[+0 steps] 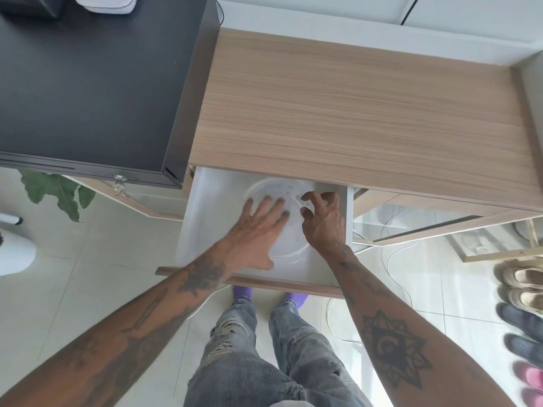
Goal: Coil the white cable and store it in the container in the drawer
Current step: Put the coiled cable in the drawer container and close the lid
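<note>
1. Surface: wood-grain cabinet top (pixel 352 113), bare, lying beyond the fingertips of both hands. A black box with a keyed lock (pixel 88 83) sits to the far left of the fingers.
2. White drawer (pixel 205 218) is pulled open below the top; both hands are inside it.
3. Round translucent container (pixel 282 192) with lid stands in the drawer, directly under the fingers.
4. Left hand (pixel 258 227): fingers spread and flat, pressing on the lid; grips nothing.
5. Right hand (pixel 323 218): fingers curled, clawed at the lid's right edge just beside the left fingertips; whether they pinch the rim cannot be told.
6. White cable (pixel 390 259) trails over the tiled floor (pixel 88 274), right of and below the right hand; not in the container as far as visible.
7. Room: pale tiles, a green plant leaf (pixel 58 192) far left, shoes (pixel 523 304) in a row far right.
8. Writing: no readable text or labels.
</note>
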{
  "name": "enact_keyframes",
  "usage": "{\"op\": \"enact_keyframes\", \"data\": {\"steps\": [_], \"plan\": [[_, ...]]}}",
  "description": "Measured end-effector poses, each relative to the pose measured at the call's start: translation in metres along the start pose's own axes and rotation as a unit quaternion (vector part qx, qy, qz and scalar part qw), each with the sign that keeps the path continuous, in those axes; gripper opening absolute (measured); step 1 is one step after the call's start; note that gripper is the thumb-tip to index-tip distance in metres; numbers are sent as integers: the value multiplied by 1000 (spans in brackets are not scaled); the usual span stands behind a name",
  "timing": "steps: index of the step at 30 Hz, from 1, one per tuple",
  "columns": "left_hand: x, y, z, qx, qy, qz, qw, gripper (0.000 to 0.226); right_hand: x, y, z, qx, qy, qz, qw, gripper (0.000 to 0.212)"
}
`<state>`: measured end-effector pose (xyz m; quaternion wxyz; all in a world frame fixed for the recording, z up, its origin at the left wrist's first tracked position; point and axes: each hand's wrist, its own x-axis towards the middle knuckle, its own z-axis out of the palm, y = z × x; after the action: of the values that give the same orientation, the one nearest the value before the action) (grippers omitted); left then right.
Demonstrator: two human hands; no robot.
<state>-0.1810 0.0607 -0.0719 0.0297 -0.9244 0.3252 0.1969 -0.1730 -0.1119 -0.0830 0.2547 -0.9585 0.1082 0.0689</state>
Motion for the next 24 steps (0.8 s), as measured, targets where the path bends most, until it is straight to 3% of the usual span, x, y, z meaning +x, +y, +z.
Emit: {"op": "enact_keyframes", "data": {"steps": [3,8,24], "plan": [[5,36,12,-28,1,-28,999,119,-1,-3,-1,12,0,17,1000,27],[2,38,24,2,54,-43,998,95,-4,-6,4,18,6,44,999,26],[1,63,19,55,56,-85,993,71,-5,-11,6,17,3,70,997,28]]}}
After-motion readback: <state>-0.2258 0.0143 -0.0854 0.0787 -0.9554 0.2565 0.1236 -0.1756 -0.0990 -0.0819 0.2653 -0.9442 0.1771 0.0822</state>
